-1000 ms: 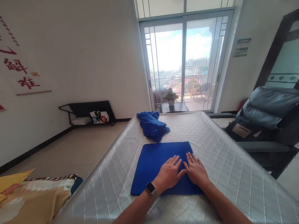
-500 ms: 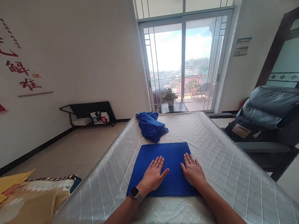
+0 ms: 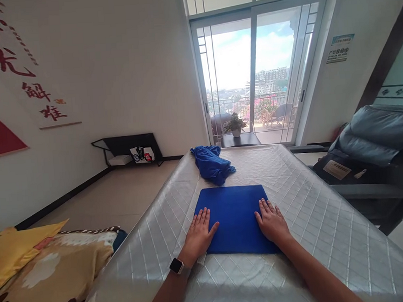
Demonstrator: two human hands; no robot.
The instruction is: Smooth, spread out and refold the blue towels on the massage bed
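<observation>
A flat blue rectangular mat or folded cloth (image 3: 236,222) lies smooth on the silver quilted cover; I cannot tell which it is. My left hand (image 3: 198,231) lies flat over its left edge, fingers out and thumb spread. On the opposite side, my right hand (image 3: 273,219) rests palm down along the right edge, also open. Neither hand grips anything. Beyond the mat sits a crumpled blue cloth (image 3: 212,164), apart from both hands. A smartwatch (image 3: 177,265) is on my left wrist.
The silver quilted cover (image 3: 331,234) spreads over a wide surface. Patterned bedding (image 3: 58,276) and a yellow pillow (image 3: 18,251) are at lower left. A grey armchair (image 3: 366,139) stands on the right. A potted plant (image 3: 235,125) is by the glass door (image 3: 230,75).
My left hand has slid outward to the mat's left edge, and my right hand rests further over the right edge. The view has shifted slightly left.
</observation>
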